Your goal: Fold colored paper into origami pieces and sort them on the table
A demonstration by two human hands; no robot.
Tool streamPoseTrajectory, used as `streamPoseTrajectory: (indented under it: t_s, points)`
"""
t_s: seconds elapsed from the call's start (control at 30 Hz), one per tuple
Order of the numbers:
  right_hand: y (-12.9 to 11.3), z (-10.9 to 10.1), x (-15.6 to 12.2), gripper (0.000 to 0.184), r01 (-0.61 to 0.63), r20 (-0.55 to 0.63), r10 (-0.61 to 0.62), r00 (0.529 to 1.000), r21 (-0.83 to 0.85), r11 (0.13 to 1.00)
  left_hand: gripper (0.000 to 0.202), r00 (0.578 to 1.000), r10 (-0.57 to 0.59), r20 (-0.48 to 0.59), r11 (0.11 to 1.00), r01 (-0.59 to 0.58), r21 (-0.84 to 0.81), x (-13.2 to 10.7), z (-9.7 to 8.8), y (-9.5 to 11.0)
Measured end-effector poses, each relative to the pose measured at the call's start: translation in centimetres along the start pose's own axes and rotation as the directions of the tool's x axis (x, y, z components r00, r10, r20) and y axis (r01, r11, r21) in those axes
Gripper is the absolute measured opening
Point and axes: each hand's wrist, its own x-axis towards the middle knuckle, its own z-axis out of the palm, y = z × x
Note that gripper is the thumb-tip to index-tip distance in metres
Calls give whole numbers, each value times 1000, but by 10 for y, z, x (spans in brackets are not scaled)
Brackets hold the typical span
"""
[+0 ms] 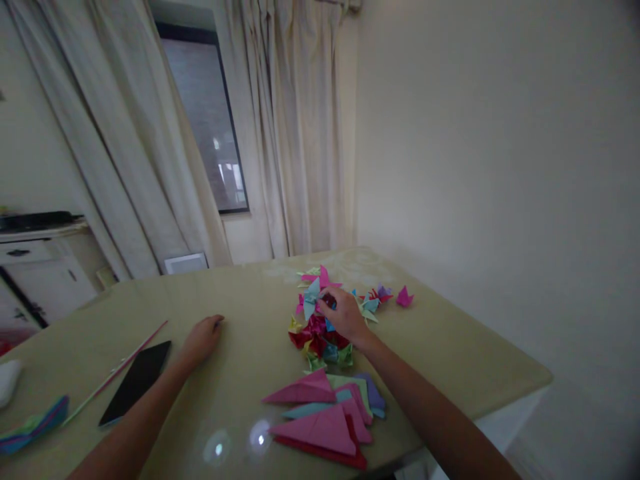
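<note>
My right hand [345,313] pinches a light blue folded paper flower [311,300] between thumb and fingertips. It is over a pile of folded paper flowers [316,333] in pink, red, yellow, blue and green, and partly covers it. To the left, my left hand [204,339] rests on the tabletop with its fingers curled in, and nothing shows in it. Nearer to me lies a stack of flat folded paper pieces [320,427], pointed at the left, in pink, red, blue, green and purple.
A black tablet-like slab [137,380] and a thin pink-and-green stick [117,370] lie left of my left forearm. Colourful paper strips [35,427] and a white object [9,381] sit at the far left. Right of the pile is a loose pink paper flower [405,297]. A wall borders the table [480,353].
</note>
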Motion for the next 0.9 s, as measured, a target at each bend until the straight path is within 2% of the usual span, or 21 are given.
streamPoseTrajectory:
  t_s: [0.1,0.13,0.17,0.23,0.33,0.4,0.47,0.53,0.6,0.67,0.73,0.83,0.9]
  points:
    - [-3,16,14,17,-36,-35,35,999,-21,999,40,994,48,98,982,-29,-186,-18,10,44]
    - [-5,19,12,22,-33,-62,32,998,-7,999,50,991,33,132,921,21,-389,-27,11,62]
    - [-6,20,7,26,-22,-79,24,997,22,1000,60,989,38,142,821,50,-569,-36,10,81]
    - [-13,16,-8,25,0,-45,5,999,122,993,69,992,64,109,645,43,-763,-56,4,121]
    - [-32,1,-33,27,8,109,-42,993,296,955,69,970,173,173,480,70,-874,-83,-14,171]
    - [-48,-10,-43,37,41,173,-107,979,348,937,68,937,260,235,393,120,-912,-94,-25,193]
    - [-60,-18,-46,42,107,169,-176,970,353,930,66,913,307,268,318,166,-933,-101,-30,206]
    - [-66,-21,-47,29,171,110,-221,969,349,922,62,907,317,277,269,194,-943,-104,-29,213]
    - [-66,-22,-49,14,217,36,-244,969,345,913,60,901,328,284,261,202,-944,-105,-27,217]
    - [-62,-23,-52,12,236,-4,-249,969,332,913,58,890,356,283,301,178,-937,-103,-22,216]
    - [-54,-25,-54,12,233,-32,-234,972,292,928,54,910,348,226,394,77,-916,-98,-16,210]
    - [-37,-33,-48,11,183,-161,-153,975,188,965,43,970,240,38,596,-116,-795,-89,-1,187]
    - [-25,-39,-35,12,126,-268,-90,959,122,985,40,990,139,-37,698,-124,-705,-86,13,166]
